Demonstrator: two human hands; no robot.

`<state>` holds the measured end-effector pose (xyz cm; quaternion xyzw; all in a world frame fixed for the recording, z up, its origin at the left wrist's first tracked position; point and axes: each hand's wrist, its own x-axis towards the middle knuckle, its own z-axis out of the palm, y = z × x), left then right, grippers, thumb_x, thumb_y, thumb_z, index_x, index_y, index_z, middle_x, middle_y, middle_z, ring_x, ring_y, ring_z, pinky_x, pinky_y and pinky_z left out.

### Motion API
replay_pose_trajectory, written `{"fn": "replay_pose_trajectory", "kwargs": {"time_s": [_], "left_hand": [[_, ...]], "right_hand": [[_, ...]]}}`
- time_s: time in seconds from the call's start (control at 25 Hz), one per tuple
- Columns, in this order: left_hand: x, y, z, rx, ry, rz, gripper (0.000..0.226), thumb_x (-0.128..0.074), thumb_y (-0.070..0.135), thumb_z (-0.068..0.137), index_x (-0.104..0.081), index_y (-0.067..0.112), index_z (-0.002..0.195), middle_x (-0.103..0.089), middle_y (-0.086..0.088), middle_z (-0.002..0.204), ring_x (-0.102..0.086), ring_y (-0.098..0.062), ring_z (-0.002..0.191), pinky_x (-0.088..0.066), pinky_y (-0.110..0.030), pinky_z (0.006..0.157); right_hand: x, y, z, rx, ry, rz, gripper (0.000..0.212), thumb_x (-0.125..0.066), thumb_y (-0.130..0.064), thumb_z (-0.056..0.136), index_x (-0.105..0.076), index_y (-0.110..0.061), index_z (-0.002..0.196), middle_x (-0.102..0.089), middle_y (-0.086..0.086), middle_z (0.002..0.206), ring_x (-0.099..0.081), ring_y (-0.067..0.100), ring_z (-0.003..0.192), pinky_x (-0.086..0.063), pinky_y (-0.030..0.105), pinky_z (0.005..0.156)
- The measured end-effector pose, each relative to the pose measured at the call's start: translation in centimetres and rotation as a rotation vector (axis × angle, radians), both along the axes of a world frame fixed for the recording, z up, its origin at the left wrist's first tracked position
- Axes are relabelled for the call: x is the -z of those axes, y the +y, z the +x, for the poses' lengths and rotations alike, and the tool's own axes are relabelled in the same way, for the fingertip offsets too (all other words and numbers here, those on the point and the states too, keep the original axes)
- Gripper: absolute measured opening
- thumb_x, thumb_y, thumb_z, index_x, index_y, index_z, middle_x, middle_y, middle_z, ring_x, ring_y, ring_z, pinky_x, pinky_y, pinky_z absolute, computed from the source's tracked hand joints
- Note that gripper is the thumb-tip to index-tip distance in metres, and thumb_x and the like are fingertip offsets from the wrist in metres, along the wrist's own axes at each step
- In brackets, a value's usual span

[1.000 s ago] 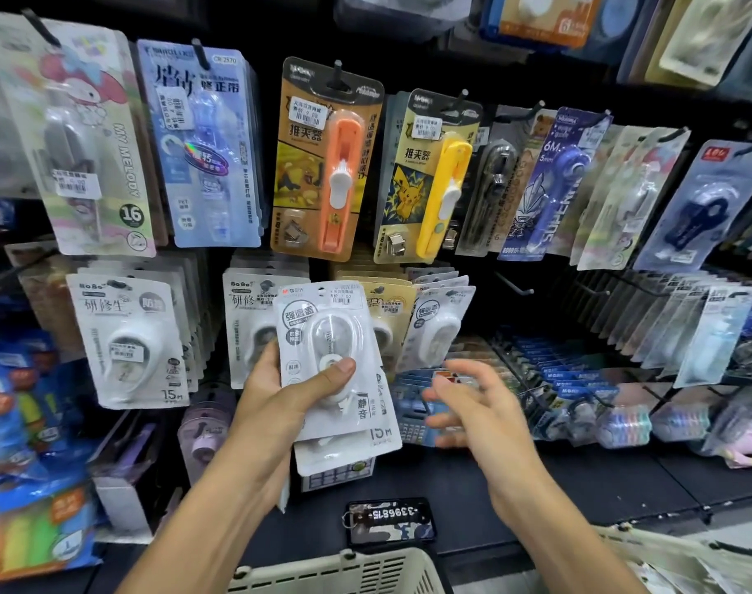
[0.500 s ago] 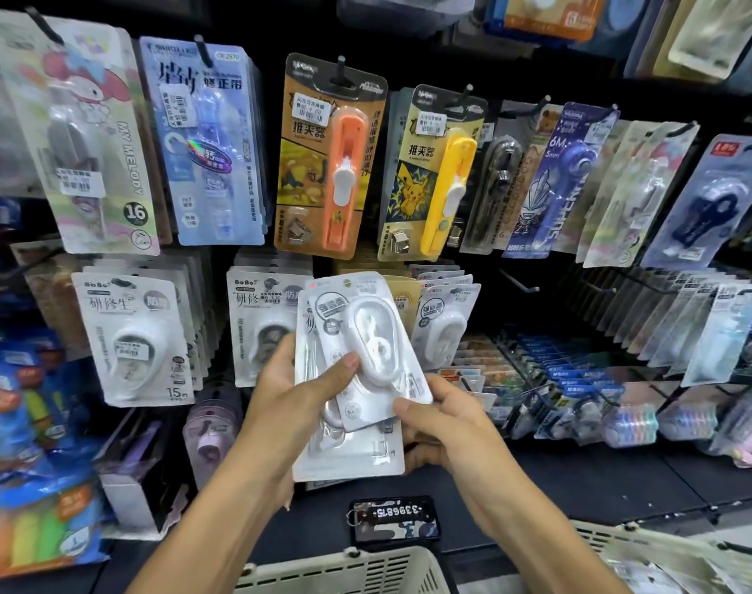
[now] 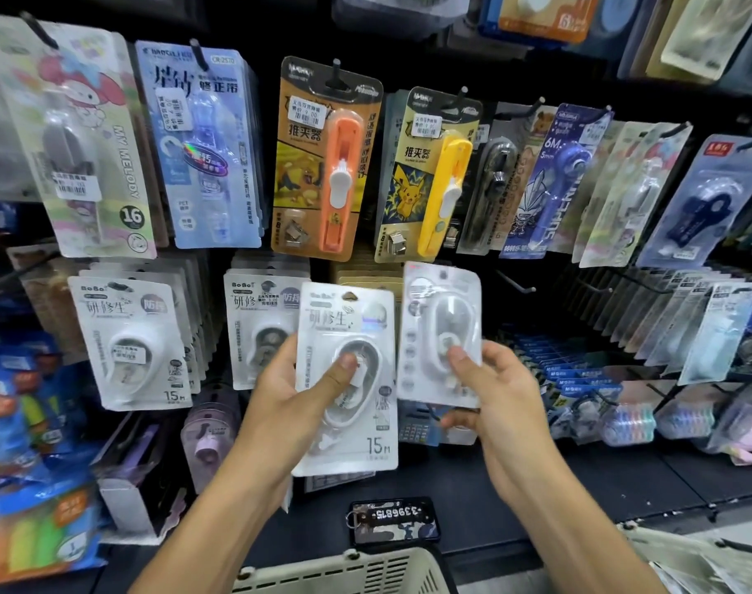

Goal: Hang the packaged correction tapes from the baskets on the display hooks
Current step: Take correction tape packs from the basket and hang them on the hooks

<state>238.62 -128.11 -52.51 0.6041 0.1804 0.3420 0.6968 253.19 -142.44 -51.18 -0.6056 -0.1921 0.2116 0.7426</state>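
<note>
Mid-task | left hand (image 3: 293, 405) grips 15m pack (image 3: 349, 379) | right hand (image 3: 500, 405) pinches second pack (image 3: 443, 332) | neither hung; hooked rows beyond fingers, basket (image 3: 344, 572) below

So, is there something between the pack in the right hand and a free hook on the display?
Nothing visible blocks it. The right hand holds the pack just left of a bare hook, with open space between them.

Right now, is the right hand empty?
No: the right hand pinches a white correction tape pack, held beside the 15m pack gripped by the left hand.
</note>
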Motion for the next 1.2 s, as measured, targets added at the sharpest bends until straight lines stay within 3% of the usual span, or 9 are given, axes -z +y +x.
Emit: {"fn": "replay_pose_trajectory", "kwargs": {"time_s": [0.2,0.4,0.56,0.64,0.76,0.84,1.0,1.12,1.2], "left_hand": [[-0.3,0.6,-0.1,-0.091,-0.029,-0.047,0.046,-0.075,0.029,0.078,-0.068,0.025,0.123,-0.079,0.003,0.114,-0.075,-0.022,0.105,-0.055,-0.053,0.099],[-0.1,0.6,-0.1,-0.095,-0.031,-0.066,0.044,-0.074,0.025,0.08,-0.068,0.023,0.123,-0.079,0.001,0.113,-0.076,-0.022,0.104,-0.054,-0.054,0.101],[-0.1,0.3,-0.2,-0.094,-0.02,-0.071,0.043,-0.074,0.023,0.08,-0.068,0.022,0.123,-0.079,0.001,0.113,-0.075,-0.021,0.105,-0.053,-0.053,0.102],[-0.1,0.6,-0.4,-0.089,-0.011,-0.07,0.039,-0.073,0.02,0.083,-0.068,0.022,0.122,-0.079,0.001,0.114,-0.075,-0.023,0.107,-0.052,-0.054,0.103],[-0.1,0.9,-0.6,-0.088,-0.009,-0.073,0.036,-0.072,0.017,0.088,-0.068,0.021,0.124,-0.078,0.0,0.115,-0.074,-0.026,0.108,-0.052,-0.056,0.103],[-0.1,0.9,-0.8,-0.093,-0.003,-0.066,0.04,-0.074,0.02,0.083,-0.068,0.021,0.123,-0.079,0.0,0.114,-0.074,-0.025,0.107,-0.052,-0.055,0.102],[-0.2,1.1,-1.2,-0.093,-0.006,-0.063,0.045,-0.074,0.025,0.076,-0.069,0.02,0.12,-0.079,0.0,0.111,-0.076,-0.022,0.101,-0.055,-0.05,0.097],[-0.1,1.2,-1.2,-0.067,0.005,-0.054,0.045,-0.075,0.025,0.076,-0.07,0.021,0.12,-0.079,0.0,0.111,-0.076,-0.023,0.102,-0.056,-0.047,0.094],[0.0,1.3,-1.3,-0.04,0.009,-0.047,0.045,-0.076,0.025,0.076,-0.07,0.022,0.12,-0.079,-0.001,0.111,-0.077,-0.023,0.101,-0.058,-0.042,0.086]], "right_hand": [[0.5,-0.9,2.6,0.164,-0.035,-0.092,0.021,-0.069,-0.018,0.094,-0.066,-0.014,0.114,-0.078,-0.002,0.093,-0.071,0.013,0.061,-0.05,0.027,0.04],[1.3,-0.5,3.2,0.179,-0.067,-0.188,0.029,-0.071,-0.034,0.092,-0.059,-0.021,0.115,-0.074,0.004,0.097,-0.06,0.016,0.048,-0.046,0.027,0.039],[1.1,-0.2,3.7,0.282,-0.284,-0.528,0.048,-0.071,-0.044,0.089,-0.041,-0.026,0.121,-0.058,-0.005,0.113,-0.065,0.018,0.085,-0.053,0.036,0.068],[0.5,-0.1,4.1,0.36,-0.519,-0.553,0.034,-0.066,-0.046,0.092,-0.052,-0.024,0.113,-0.061,-0.008,0.106,-0.063,0.012,0.087,-0.046,0.03,0.069],[-2.8,2.5,5.1,0.098,-0.214,-0.357,0.035,-0.054,-0.047,0.099,-0.065,-0.015,0.093,-0.073,0.002,0.072,-0.065,0.013,0.054,-0.048,0.027,0.05],[-5.1,4.4,6.3,-0.061,0.019,-0.37,0.04,-0.049,-0.043,0.103,-0.065,-0.007,0.096,-0.072,0.008,0.066,-0.063,0.018,0.049,-0.049,0.026,0.047],[-6.9,6.7,8.4,-0.132,0.068,-0.471,0.023,-0.047,-0.018,0.102,-0.063,-0.004,0.094,-0.074,0.008,0.064,-0.06,0.013,0.041,-0.046,0.019,0.039],[-7.3,8.4,8.4,-0.013,-0.119,-0.64,0.025,-0.047,-0.008,0.099,-0.063,-0.005,0.08,-0.065,0.007,0.051,-0.049,0.013,0.033,-0.038,0.016,0.036],[-6.9,9.3,8.2,0.119,-0.378,-0.759,0.024,-0.047,-0.005,0.095,-0.059,-0.007,0.074,-0.059,0.008,0.058,-0.05,0.022,0.045,-0.036,0.022,0.044]]}}
